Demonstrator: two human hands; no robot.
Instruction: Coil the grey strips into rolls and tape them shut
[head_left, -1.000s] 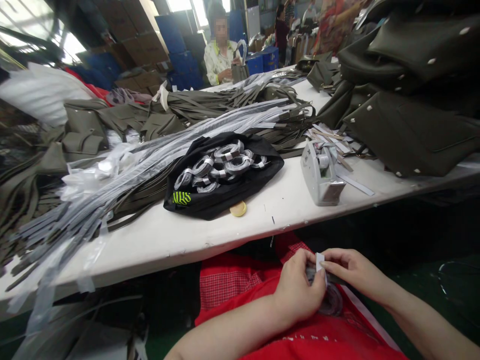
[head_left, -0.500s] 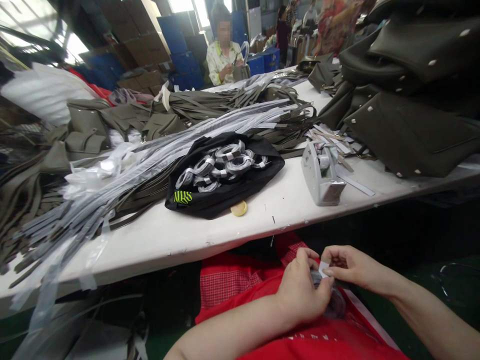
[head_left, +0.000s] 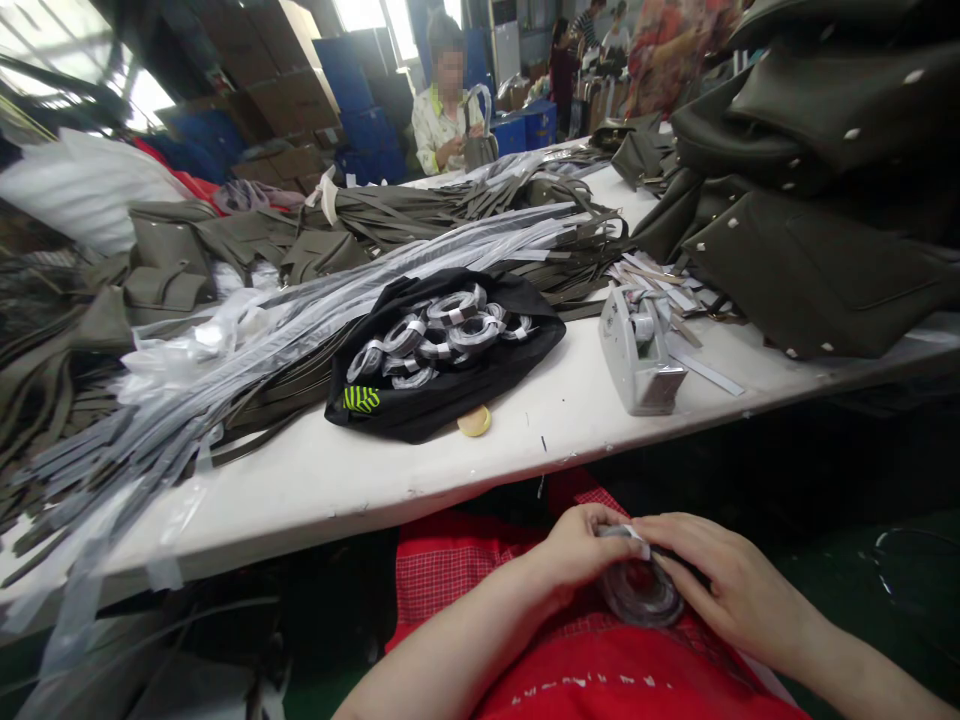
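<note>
Over my lap, below the table edge, both hands hold a coiled grey strap roll (head_left: 640, 588) wrapped in clear film. My left hand (head_left: 581, 548) pinches its upper left rim, fingers curled. My right hand (head_left: 718, 580) curls over its right side, fingertips pressing a small white tape tab (head_left: 634, 533) onto the coil's top. Under the roll lies my red apron (head_left: 525, 600).
On the white table (head_left: 337, 480) sits a black bag (head_left: 442, 345) of several similar coils, a grey tape dispenser (head_left: 637, 350), a small yellow disc (head_left: 475, 421), film-wrapped grey straps (head_left: 247, 350) and dark olive handbags (head_left: 810, 250). A person in a pale shirt (head_left: 442, 120) works at the far end.
The white tape tab, held upright a second ago, has been pressed down onto the coil. Both hands have lowered and turned the coil flatter, so its face now shows.
</note>
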